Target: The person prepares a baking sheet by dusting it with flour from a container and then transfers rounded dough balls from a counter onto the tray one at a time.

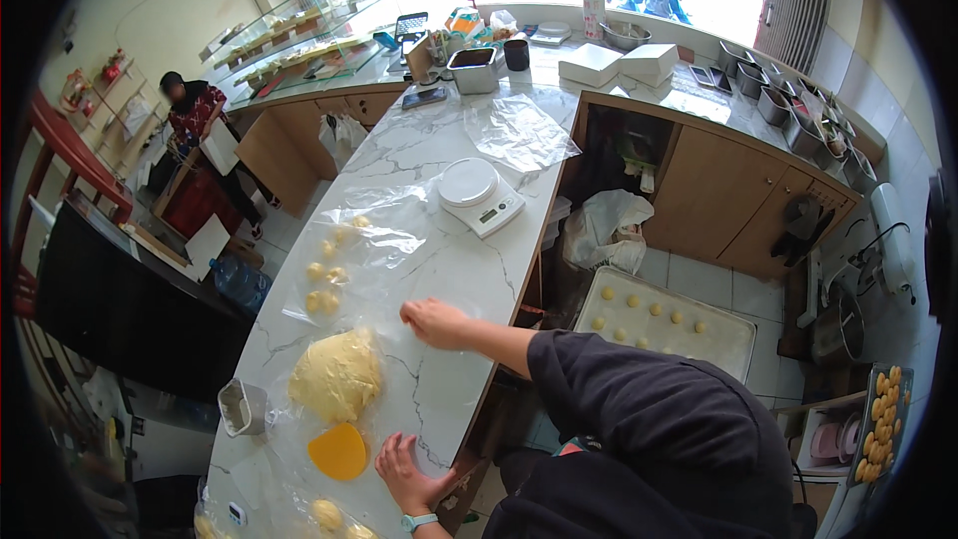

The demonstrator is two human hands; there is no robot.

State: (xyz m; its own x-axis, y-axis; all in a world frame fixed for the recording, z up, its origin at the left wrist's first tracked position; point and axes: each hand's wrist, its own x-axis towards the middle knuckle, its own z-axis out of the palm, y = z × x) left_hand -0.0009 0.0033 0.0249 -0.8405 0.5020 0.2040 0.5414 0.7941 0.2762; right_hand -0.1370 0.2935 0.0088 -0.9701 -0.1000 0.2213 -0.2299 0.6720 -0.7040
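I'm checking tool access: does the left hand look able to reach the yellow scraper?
Probably yes: the left hand is close beside the yellow scraper, and nothing visible stands between them.

Bare worktop (449, 384) lies between the right hand (433, 324) and the left hand (405, 471), from the edge at the person's body inward to the large dough mass (336, 376). Beyond, that dough and the square container (259, 414) at the opposite edge block a straight crossing. The yellow scraper (338, 452) obstructs the way between dough and left hand. Past the right hand, free surface reaches the scale (481, 210), with the plastic sheet (394, 240) flanking it. The lower corner seems crowded by dough pieces (326, 514), though the lens rim hides some.
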